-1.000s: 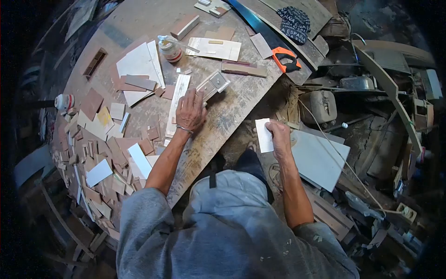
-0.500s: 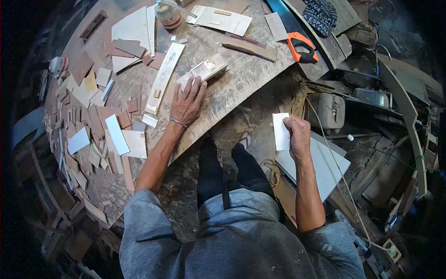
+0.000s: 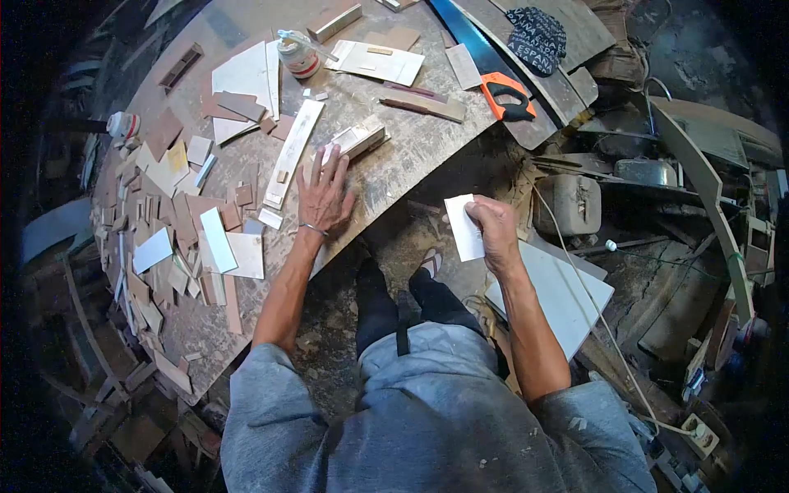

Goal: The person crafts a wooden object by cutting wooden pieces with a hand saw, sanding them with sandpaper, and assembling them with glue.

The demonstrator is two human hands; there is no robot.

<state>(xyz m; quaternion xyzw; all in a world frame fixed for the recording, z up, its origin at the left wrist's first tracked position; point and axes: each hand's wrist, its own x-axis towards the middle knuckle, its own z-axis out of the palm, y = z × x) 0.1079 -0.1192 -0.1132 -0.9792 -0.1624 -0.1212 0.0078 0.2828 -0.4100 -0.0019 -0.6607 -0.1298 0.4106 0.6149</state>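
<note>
My left hand (image 3: 324, 195) lies with spread fingers over the workbench, fingertips right at the near end of a small wooden box-like piece (image 3: 358, 138). A long pale wood strip (image 3: 293, 154) with small blocks on it lies just left of those fingers. Off the bench edge, my right hand (image 3: 496, 232) is closed, thumb on top, around a stiff white rectangular sheet (image 3: 465, 228). The lower part of the sheet sticks out past the thumb, and the fingers beneath are hidden.
Many wood offcuts (image 3: 177, 209) cover the left of the workbench (image 3: 390, 177). A labelled jar (image 3: 298, 56) stands at the back, with a second jar (image 3: 123, 125) farther left. An orange-handled saw (image 3: 507, 96) and a dark cap (image 3: 536, 41) lie at right. A white board (image 3: 549, 296) leans below my right forearm.
My left hand has slid back toward me from the top of the box-like piece, its fingers spreading. My right hand has moved slightly left with the white sheet, which is now more tilted.
</note>
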